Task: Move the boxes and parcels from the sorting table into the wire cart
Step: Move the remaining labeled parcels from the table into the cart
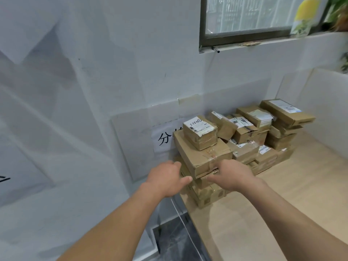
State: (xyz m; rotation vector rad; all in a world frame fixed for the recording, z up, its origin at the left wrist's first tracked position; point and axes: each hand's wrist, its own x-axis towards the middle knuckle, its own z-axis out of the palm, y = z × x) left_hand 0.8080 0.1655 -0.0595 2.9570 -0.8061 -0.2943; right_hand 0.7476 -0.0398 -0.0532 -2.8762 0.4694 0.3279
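Observation:
A heap of brown cardboard boxes and parcels (250, 140) sits on the light wooden sorting table (282, 204) against the wall. At the heap's near left end a large flat box (199, 153) lies on lower boxes (205, 196) and carries a small labelled box (199, 131). My left hand (165, 178) holds the flat box's left corner, fingers against its side and thumb at its lower edge. My right hand (232, 175) grips its front edge, thumb tucked under. The wire cart is out of view.
A white wall with a paper sign (162, 139) stands right behind the heap. A window and sill (263, 42) are above, with plants at the far right. Dark floor tiles and a white cable (180, 219) show left of the table edge.

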